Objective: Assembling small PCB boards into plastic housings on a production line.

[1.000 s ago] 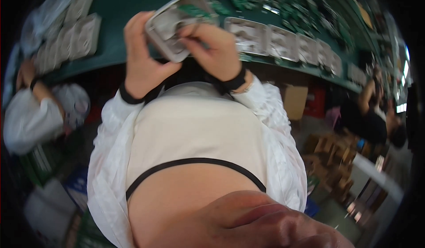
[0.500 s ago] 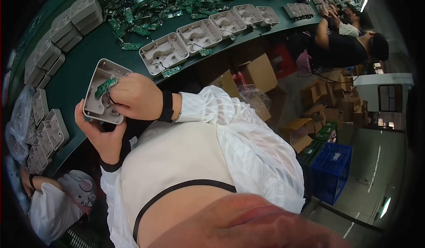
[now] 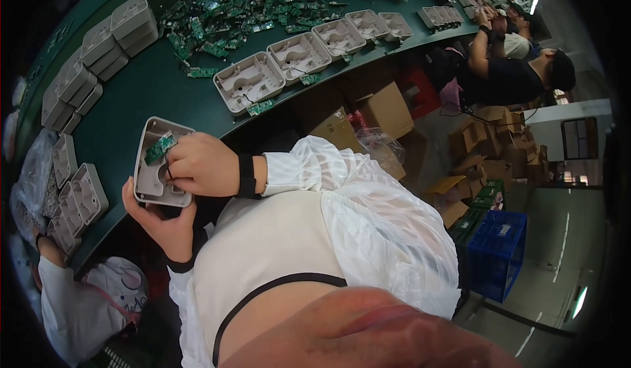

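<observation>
My left hand (image 3: 165, 229) grips a light grey plastic housing (image 3: 148, 181) from below, thumb along its side wall and fingers underneath. The housing is tilted at the table's near edge, its hollow side facing up. Over its cavity, my right hand (image 3: 208, 164) has its fingers closed, with a small green circuit board (image 3: 160, 147) at the fingers. A dark wire shows by the fingertips, which are partly hidden inside the housing.
More grey housings (image 3: 248, 87) stand in a row along the table edge, with boards beside them. Stacked housings (image 3: 100, 45) line the left. Loose circuit boards (image 3: 227, 13) are heaped at the back. Co-workers sit at far right and lower left; cardboard boxes (image 3: 388, 115) stand beyond the edge.
The housing and both my hands have shifted slightly down and right in the picture. The right hand stays closed at the board. The lower-left co-worker's arm has moved.
</observation>
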A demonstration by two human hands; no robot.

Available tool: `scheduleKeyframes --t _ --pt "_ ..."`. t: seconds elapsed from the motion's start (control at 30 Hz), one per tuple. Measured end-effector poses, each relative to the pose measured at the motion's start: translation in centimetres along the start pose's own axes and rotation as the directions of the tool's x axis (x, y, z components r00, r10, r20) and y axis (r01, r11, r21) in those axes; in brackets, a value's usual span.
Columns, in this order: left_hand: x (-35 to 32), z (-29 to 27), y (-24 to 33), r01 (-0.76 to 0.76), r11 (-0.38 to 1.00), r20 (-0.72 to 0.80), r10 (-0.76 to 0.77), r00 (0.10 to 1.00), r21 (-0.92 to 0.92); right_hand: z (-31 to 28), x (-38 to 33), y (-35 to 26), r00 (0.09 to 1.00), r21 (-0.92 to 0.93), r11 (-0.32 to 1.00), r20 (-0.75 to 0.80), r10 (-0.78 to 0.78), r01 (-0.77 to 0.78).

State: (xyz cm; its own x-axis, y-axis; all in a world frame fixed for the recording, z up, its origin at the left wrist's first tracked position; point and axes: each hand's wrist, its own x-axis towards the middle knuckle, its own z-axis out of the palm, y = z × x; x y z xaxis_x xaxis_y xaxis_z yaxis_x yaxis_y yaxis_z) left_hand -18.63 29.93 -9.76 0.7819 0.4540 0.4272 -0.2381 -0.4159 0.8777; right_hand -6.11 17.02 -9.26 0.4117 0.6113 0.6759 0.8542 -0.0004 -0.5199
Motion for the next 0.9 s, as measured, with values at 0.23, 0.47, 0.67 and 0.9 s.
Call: scheduleKeyframes --t 0.23,0.47,0.67,0.9 --pt "2.1 -0.8 -1.6 0.055 0.989 0.012 -0.054 0.998 -0.139 0.4 2.1 0.1 0.999 -0.120 0.992 0.015 0.041 -0.039" --pt "5.2 -3.3 -3.5 0.013 0.996 0.103 -0.004 0.995 -0.091 0.4 4.7 -0.6 0.937 0.138 0.928 0.000 0.349 -0.346" --pt "6.8 -4.2 -1.5 -0.100 0.995 0.166 0.103 0.981 -0.027 -1.7 6.2 -1.1 0.886 0.098 0.883 -0.027 0.463 -0.459" --pt "3.9 -4.2 -0.9 0.007 0.998 0.186 0.004 0.983 -0.059 -3.8 4.7 -1.0 0.996 -0.317 0.948 0.065 0.059 -0.036"
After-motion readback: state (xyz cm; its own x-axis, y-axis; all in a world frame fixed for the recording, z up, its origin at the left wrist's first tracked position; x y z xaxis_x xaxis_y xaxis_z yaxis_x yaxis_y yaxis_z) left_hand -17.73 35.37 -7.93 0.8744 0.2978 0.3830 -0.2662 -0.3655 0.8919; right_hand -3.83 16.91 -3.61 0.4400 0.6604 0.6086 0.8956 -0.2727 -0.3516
